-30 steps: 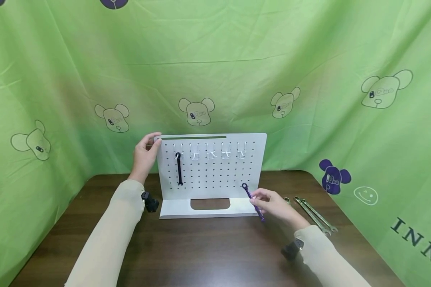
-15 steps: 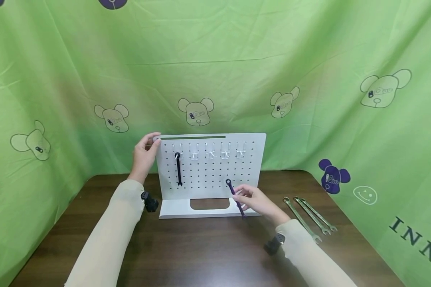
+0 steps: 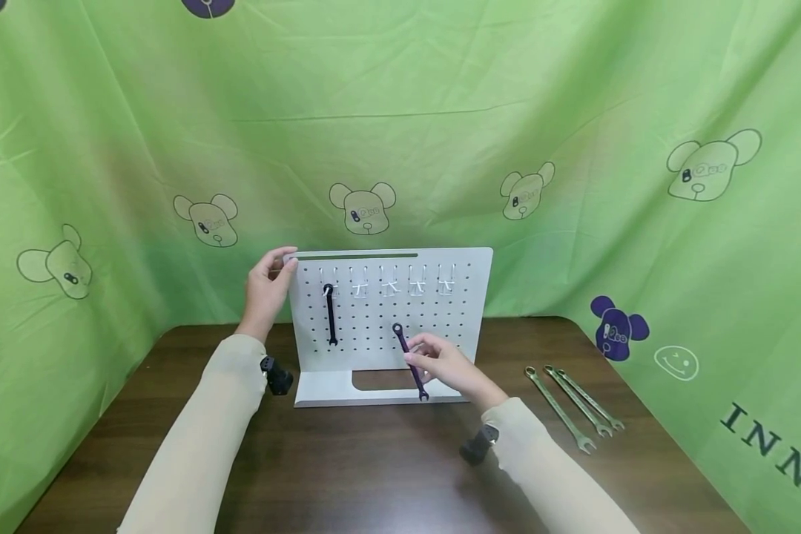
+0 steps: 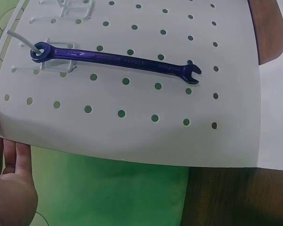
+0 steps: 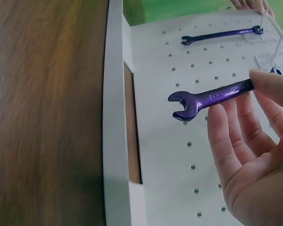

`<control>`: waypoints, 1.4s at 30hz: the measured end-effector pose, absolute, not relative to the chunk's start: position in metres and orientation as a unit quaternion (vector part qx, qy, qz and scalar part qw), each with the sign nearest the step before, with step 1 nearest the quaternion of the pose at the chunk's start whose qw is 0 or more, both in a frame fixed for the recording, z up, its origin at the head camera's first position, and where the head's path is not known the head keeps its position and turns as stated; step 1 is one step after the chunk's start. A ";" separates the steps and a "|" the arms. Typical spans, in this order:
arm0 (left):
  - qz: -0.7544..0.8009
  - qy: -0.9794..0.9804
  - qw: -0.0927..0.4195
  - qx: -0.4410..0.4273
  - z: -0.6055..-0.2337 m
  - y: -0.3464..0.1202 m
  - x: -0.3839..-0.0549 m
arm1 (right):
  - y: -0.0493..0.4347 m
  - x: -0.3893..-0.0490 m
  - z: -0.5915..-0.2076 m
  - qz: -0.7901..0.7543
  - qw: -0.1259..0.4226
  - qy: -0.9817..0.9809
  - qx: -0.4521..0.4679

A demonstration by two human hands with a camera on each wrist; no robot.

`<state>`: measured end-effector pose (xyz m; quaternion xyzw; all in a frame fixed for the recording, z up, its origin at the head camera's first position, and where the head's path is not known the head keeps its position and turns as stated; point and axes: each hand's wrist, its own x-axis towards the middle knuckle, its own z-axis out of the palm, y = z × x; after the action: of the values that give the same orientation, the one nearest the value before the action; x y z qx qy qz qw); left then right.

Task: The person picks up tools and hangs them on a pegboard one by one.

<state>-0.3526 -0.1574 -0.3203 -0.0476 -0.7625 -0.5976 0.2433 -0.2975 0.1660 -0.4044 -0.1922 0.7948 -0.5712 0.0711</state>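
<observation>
Currently, a purple wrench (image 5: 212,98) is held tilted, ring end up, in front of a white pegboard (image 3: 374,358), pinched between the thumb and fingers of the right hand (image 3: 443,363). The board's upper left corner is gripped by the left hand (image 3: 268,293), its thumb placed in front and its fingers behind. A second wrench (image 4: 115,59) is hung by its ring end on the leftmost hook (image 4: 23,38). Three shiny wrenches (image 3: 558,408) are laid on the brown table (image 3: 347,467), right of the board, backed by a green curtain (image 3: 374,111).
</observation>
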 end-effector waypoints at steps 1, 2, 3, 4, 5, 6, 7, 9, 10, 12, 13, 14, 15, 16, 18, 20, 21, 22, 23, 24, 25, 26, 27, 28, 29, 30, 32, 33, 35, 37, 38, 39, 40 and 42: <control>-0.598 -0.762 0.243 -0.047 -0.320 -0.157 -0.353 | 0.163 -0.298 -0.403 -0.574 0.073 0.792 -0.193; -0.599 -0.762 0.242 -0.047 -0.321 -0.157 -0.352 | 0.160 -0.298 -0.402 -0.577 0.075 0.790 -0.192; -0.600 -0.761 0.242 -0.046 -0.321 -0.157 -0.352 | 0.157 -0.298 -0.401 -0.579 0.073 0.790 -0.190; -0.601 -0.760 0.243 -0.045 -0.321 -0.157 -0.352 | 0.154 -0.299 -0.399 -0.578 0.071 0.791 -0.188; -0.601 -0.760 0.244 -0.045 -0.320 -0.158 -0.352 | 0.151 -0.299 -0.398 -0.578 0.069 0.791 -0.189; -0.603 -0.758 0.245 -0.044 -0.320 -0.157 -0.352 | 0.148 -0.300 -0.397 -0.578 0.067 0.791 -0.189; -0.603 -0.758 0.245 -0.044 -0.320 -0.157 -0.352 | 0.145 -0.301 -0.395 -0.576 0.064 0.793 -0.189; -0.600 -0.760 0.245 -0.043 -0.320 -0.157 -0.352 | 0.139 -0.301 -0.391 -0.573 0.059 0.794 -0.193; -0.599 -0.761 0.245 -0.043 -0.320 -0.157 -0.352 | 0.136 -0.301 -0.389 -0.574 0.059 0.793 -0.196; -0.598 -0.763 0.243 -0.042 -0.321 -0.157 -0.353 | 0.130 -0.301 -0.385 -0.575 0.062 0.791 -0.200; -0.597 -0.764 0.243 -0.041 -0.321 -0.157 -0.353 | 0.127 -0.301 -0.383 -0.575 0.063 0.790 -0.203; -0.595 -0.766 0.242 -0.040 -0.321 -0.157 -0.353 | 0.123 -0.301 -0.381 -0.576 0.064 0.788 -0.206; -0.595 -0.766 0.241 -0.040 -0.321 -0.157 -0.353 | 0.121 -0.301 -0.379 -0.577 0.064 0.788 -0.206; -0.595 -0.766 0.240 -0.041 -0.321 -0.157 -0.353 | 0.118 -0.301 -0.377 -0.579 0.063 0.787 -0.206; -0.593 -0.768 0.239 -0.041 -0.321 -0.156 -0.353 | 0.113 -0.302 -0.373 -0.578 0.059 0.787 -0.209; -0.594 -0.768 0.238 -0.041 -0.321 -0.156 -0.353 | 0.110 -0.302 -0.370 -0.577 0.055 0.788 -0.208; -0.595 -0.766 0.238 -0.042 -0.321 -0.156 -0.353 | 0.109 -0.303 -0.369 -0.576 0.053 0.789 -0.207; -0.597 -0.764 0.239 -0.043 -0.321 -0.156 -0.353 | 0.108 -0.304 -0.368 -0.575 0.051 0.790 -0.207; -0.598 -0.763 0.242 -0.044 -0.321 -0.156 -0.353 | 0.106 -0.305 -0.368 -0.576 0.050 0.789 -0.208; -0.599 -0.761 0.244 -0.045 -0.321 -0.156 -0.353 | 0.105 -0.306 -0.367 -0.576 0.049 0.789 -0.207; -0.599 -0.760 0.246 -0.046 -0.321 -0.156 -0.353 | 0.104 -0.307 -0.367 -0.578 0.049 0.788 -0.207; -0.600 -0.760 0.248 -0.047 -0.321 -0.156 -0.354 | 0.103 -0.308 -0.367 -0.579 0.047 0.787 -0.207; -0.600 -0.759 0.248 -0.048 -0.321 -0.156 -0.354 | 0.103 -0.309 -0.366 -0.582 0.046 0.786 -0.206; -0.601 -0.758 0.249 -0.049 -0.321 -0.156 -0.354 | 0.102 -0.310 -0.366 -0.584 0.044 0.785 -0.205; -0.601 -0.758 0.249 -0.049 -0.321 -0.156 -0.354 | 0.101 -0.310 -0.366 -0.586 0.043 0.783 -0.203; -0.600 -0.759 0.248 -0.049 -0.321 -0.156 -0.354 | 0.101 -0.311 -0.365 -0.587 0.042 0.783 -0.201; -0.602 -0.758 0.247 -0.048 -0.321 -0.156 -0.353 | 0.099 -0.312 -0.364 -0.589 0.039 0.782 -0.200; -0.603 -0.757 0.246 -0.049 -0.321 -0.156 -0.353 | 0.098 -0.313 -0.363 -0.589 0.040 0.782 -0.199; -0.603 -0.757 0.248 -0.050 -0.320 -0.156 -0.353 | 0.097 -0.314 -0.362 -0.589 0.042 0.782 -0.200; -0.603 -0.757 0.248 -0.050 -0.320 -0.157 -0.352 | 0.096 -0.315 -0.361 -0.590 0.044 0.781 -0.202; -0.603 -0.757 0.248 -0.050 -0.320 -0.156 -0.352 | 0.096 -0.316 -0.361 -0.591 0.045 0.780 -0.202; -0.604 -0.756 0.249 -0.051 -0.320 -0.156 -0.352 | 0.096 -0.317 -0.361 -0.592 0.046 0.779 -0.202; -0.605 -0.755 0.249 -0.051 -0.320 -0.157 -0.351 | 0.096 -0.317 -0.360 -0.594 0.047 0.778 -0.201; -0.605 -0.754 0.251 -0.051 -0.320 -0.157 -0.352 | 0.095 -0.317 -0.359 -0.595 0.050 0.777 -0.200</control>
<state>-0.3516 -0.1568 -0.3201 -0.0512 -0.7537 -0.6054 0.2506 -0.3174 0.0952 -0.3594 -0.1999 0.7767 -0.5952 0.0503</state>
